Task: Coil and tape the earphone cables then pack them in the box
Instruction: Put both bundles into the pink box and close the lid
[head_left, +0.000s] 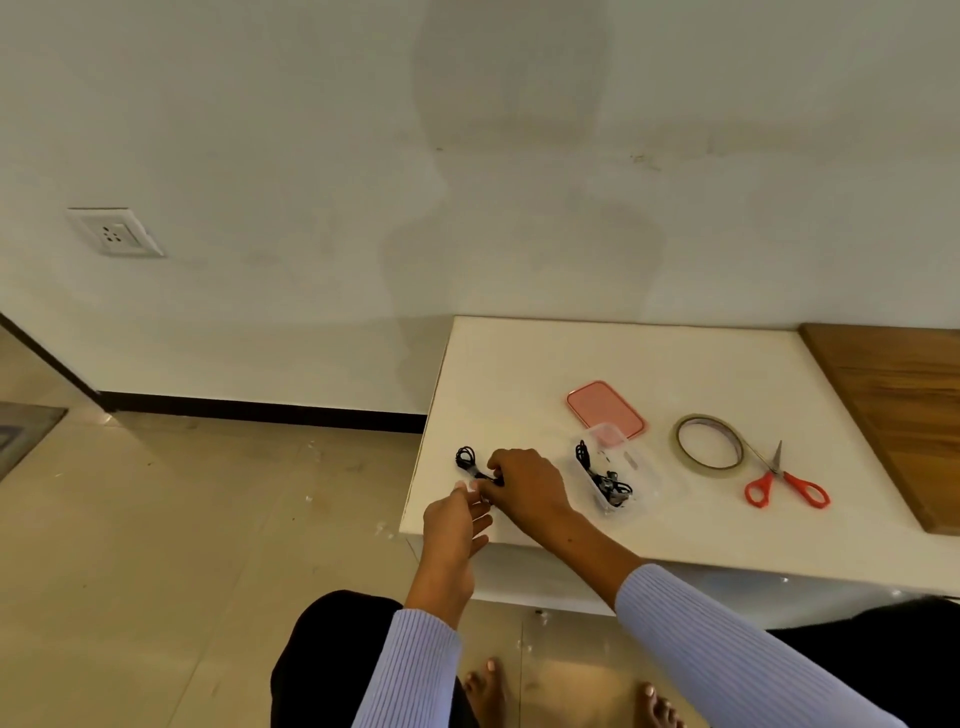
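Observation:
A coiled black earphone cable (466, 460) lies at the left end of the white table (519, 364). My right hand (524, 483) grips its near end, and my left hand (457, 519) pinches the same spot from below, with what looks like a small piece of clear tape at the fingertips. To the right, a clear plastic box (644, 467) holds another black earphone bundle (605, 478). Its pink lid (605, 410) lies behind it. A roll of clear tape (709, 443) and red-handled scissors (779, 480) rest further right.
A wooden board (893, 415) covers the table's right end. The table's left edge drops to a tiled floor with small scraps. My knees and bare feet are under the near edge. A wall socket (115, 232) is far left.

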